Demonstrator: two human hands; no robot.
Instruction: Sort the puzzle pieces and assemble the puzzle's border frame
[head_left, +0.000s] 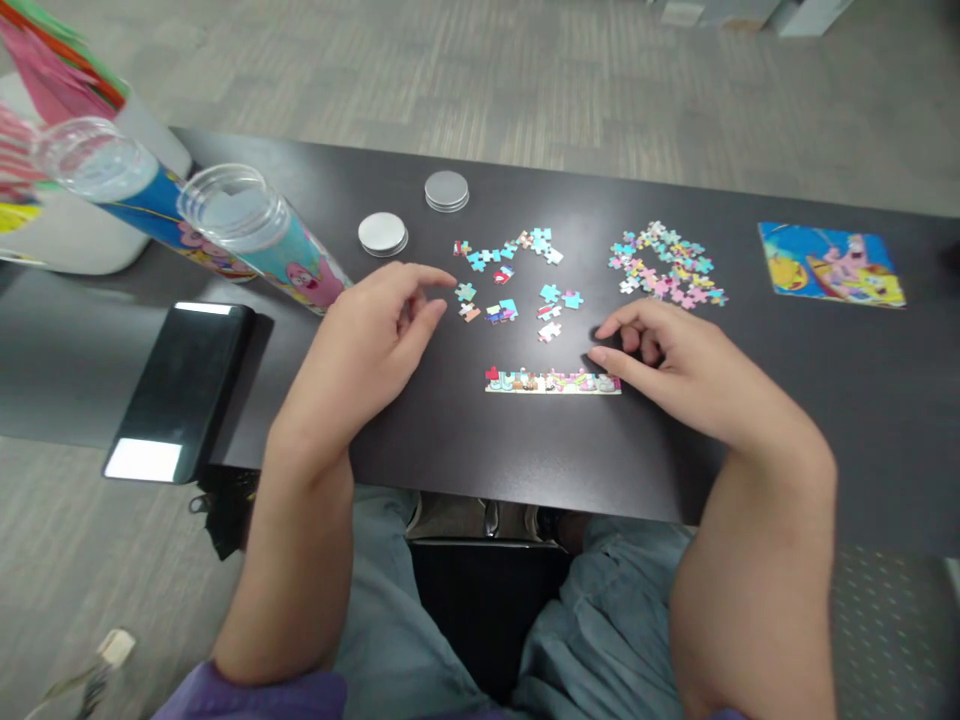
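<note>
The left hand (pixel 375 325) is at the left side of the loose pieces (pixel 508 310). Its thumb and index finger make a narrow opening, and nothing is seen between them. The index fingertip is just beside a green-blue piece (pixel 466 292); I cannot tell if they touch. The right hand (pixel 675 365) is also a little open, with no piece seen in it, and its fingertips are near the right end of the joined strip (pixel 553 383). This strip lies flat on the dark surface (pixel 450 440), nearer to the person than the loose pieces. Beyond the right hand there is a pile (pixel 694 270) of many coloured pieces, and further to the right lies a picture card (pixel 832 265). Two round lids (pixel 446 188) are beyond the left hand, and two clear jars (pixel 262 225) stand to the left of them.
</note>
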